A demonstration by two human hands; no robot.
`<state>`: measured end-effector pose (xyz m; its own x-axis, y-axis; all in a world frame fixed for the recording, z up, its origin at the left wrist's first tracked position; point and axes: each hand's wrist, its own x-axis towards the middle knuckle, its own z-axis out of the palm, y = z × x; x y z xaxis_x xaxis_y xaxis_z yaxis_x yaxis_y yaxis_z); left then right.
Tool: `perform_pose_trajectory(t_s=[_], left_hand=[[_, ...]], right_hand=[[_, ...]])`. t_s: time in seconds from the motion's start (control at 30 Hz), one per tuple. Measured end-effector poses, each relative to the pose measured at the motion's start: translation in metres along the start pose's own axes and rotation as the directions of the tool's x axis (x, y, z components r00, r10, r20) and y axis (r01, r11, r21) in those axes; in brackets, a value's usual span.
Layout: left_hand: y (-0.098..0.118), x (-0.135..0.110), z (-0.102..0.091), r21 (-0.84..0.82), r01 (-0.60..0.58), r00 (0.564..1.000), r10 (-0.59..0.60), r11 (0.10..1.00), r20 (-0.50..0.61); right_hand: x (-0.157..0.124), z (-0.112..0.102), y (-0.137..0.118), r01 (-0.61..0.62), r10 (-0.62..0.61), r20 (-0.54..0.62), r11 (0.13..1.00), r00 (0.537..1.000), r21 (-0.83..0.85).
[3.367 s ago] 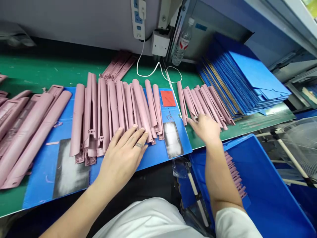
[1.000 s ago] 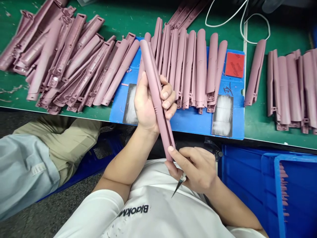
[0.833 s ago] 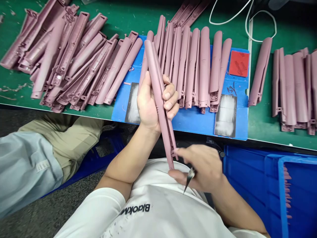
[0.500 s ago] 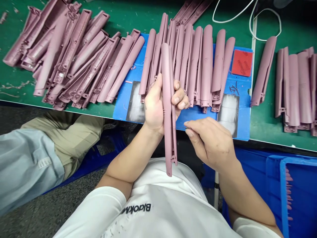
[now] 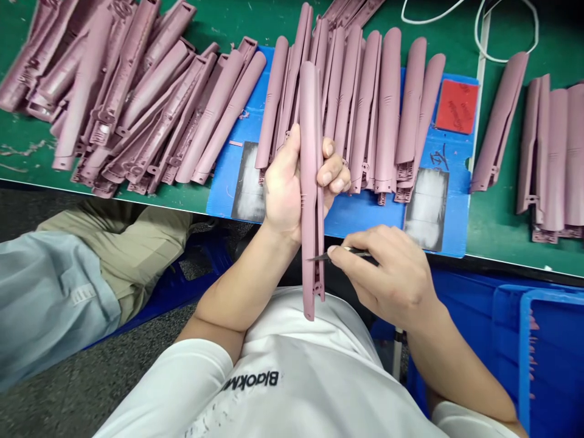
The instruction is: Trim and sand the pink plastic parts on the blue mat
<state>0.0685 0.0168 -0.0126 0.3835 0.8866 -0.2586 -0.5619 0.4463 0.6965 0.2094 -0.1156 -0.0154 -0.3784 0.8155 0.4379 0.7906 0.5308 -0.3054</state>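
My left hand [image 5: 283, 196] is wrapped around a long pink plastic housing [image 5: 309, 146], which stands nearly upright in the view with its narrow, split end toward my body. It looks like the shell of a hair straightener. Between the fingers and thumb of my right hand [image 5: 396, 271] is a slim craft knife [image 5: 319, 257] with a pointed blade. The blade tip lies over the lower part of the housing, near its long slot; whether it touches the plastic I cannot tell. Part of the knife's handle is hidden by my fingers.
Several similar housings [image 5: 387, 115] lie in a row on a blue board [image 5: 344, 225]. A heap of shells [image 5: 137, 91] is at left; more housings [image 5: 554, 158] lie at right. A red square [image 5: 457, 106], a white cable [image 5: 477, 30], blue crate [image 5: 524, 353] and seated person [image 5: 59, 292] are around.
My right hand has turned and shifted slightly, bringing the knife blade into sight across the lower housing. My left hand keeps its grip. The camera view has shifted a little.
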Motion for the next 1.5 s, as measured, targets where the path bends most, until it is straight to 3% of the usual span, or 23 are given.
perform_pose_trajectory(t_s=[0.23,0.33,0.37,0.43,0.53,0.63,0.7,0.73,0.8,0.87,0.93,1.0,1.07,1.1,1.13,1.2,1.27,1.3,1.4,1.5], left_hand=[[0.005,0.003,-0.001,-0.002,-0.026,1.000,0.026,1.000,-0.006],[0.011,0.004,-0.003,0.055,-0.054,0.998,0.054,0.997,-0.015],[0.012,0.005,-0.002,0.070,-0.069,0.997,0.070,0.995,-0.019],[0.011,0.007,0.001,0.077,-0.101,0.994,0.103,0.992,-0.023],[0.004,0.006,0.014,0.050,-0.131,0.991,0.132,0.990,-0.020],[-0.003,0.001,0.028,0.116,-0.150,0.988,0.153,0.982,-0.023],[-0.006,-0.005,0.033,0.275,-0.210,0.974,0.226,0.938,-0.028],[-0.008,-0.008,0.033,0.371,-0.270,0.953,0.301,0.888,-0.027],[-0.011,-0.011,0.029,0.578,-0.398,0.871,0.491,0.712,-0.004],[-0.016,-0.009,0.022,0.778,-0.482,0.796,0.572,0.403,0.197],[-0.020,-0.003,0.014,0.833,-0.547,0.773,0.430,0.081,0.466],[-0.023,0.006,0.010,0.812,-0.578,0.773,0.263,-0.083,0.577],[-0.023,0.016,0.009,0.816,-0.557,0.792,0.197,-0.152,0.577],[-0.023,0.019,0.010,0.802,-0.569,0.788,0.157,-0.184,0.595],[-0.023,0.023,0.013,0.766,-0.606,0.764,0.109,-0.213,0.635],[-0.022,0.028,0.019,0.647,-0.717,0.670,0.003,-0.259,0.743],[-0.021,0.033,0.026,0.531,-0.790,0.582,-0.102,-0.308,0.807],[-0.019,0.036,0.028,0.498,-0.800,0.565,-0.141,-0.336,0.813],[-0.010,0.045,0.029,0.512,-0.767,0.605,-0.168,-0.386,0.778],[-0.001,0.048,0.026,0.608,-0.718,0.659,-0.050,-0.337,0.751]], right_hand=[[-0.021,-0.014,-0.009,0.090,-0.100,0.141,0.993,0.985,0.080],[-0.023,-0.019,-0.009,0.074,-0.116,0.185,0.973,0.976,0.221],[-0.022,-0.019,-0.009,0.013,-0.063,0.167,0.958,0.984,0.287],[-0.017,-0.013,-0.012,-0.183,0.154,0.103,0.899,0.983,0.399],[-0.009,0.000,-0.015,-0.467,0.461,0.155,0.707,0.874,0.530],[-0.004,0.003,-0.006,-0.569,0.512,0.308,0.498,0.802,0.654],[-0.001,-0.004,0.009,-0.587,0.558,0.288,0.481,0.778,0.651],[0.002,-0.009,0.019,-0.611,0.605,0.248,0.519,0.757,0.598],[0.012,-0.018,0.042,-0.693,0.699,0.154,0.608,0.699,0.388],[0.027,-0.023,0.064,-0.757,0.753,0.087,0.639,0.652,0.140],[0.039,-0.028,0.084,-0.769,0.764,0.094,0.639,0.638,0.024],[0.041,-0.037,0.101,-0.768,0.759,0.126,0.639,0.638,0.040],[0.030,-0.051,0.118,-0.798,0.795,0.078,0.602,0.602,0.026],[0.021,-0.060,0.128,-0.831,0.831,0.021,0.556,0.555,-0.031],[0.012,-0.068,0.138,-0.865,0.867,-0.045,0.489,0.496,-0.113],[-0.006,-0.080,0.160,-0.896,0.910,-0.139,0.342,0.391,-0.284],[-0.015,-0.085,0.181,-0.896,0.936,-0.129,0.266,0.329,-0.355],[-0.018,-0.085,0.187,-0.901,0.945,-0.100,0.260,0.311,-0.347],[-0.020,-0.080,0.186,-0.927,0.956,-0.040,0.273,0.292,-0.256],[-0.024,-0.073,0.146,-0.945,0.945,-0.046,0.321,0.324,-0.061]])
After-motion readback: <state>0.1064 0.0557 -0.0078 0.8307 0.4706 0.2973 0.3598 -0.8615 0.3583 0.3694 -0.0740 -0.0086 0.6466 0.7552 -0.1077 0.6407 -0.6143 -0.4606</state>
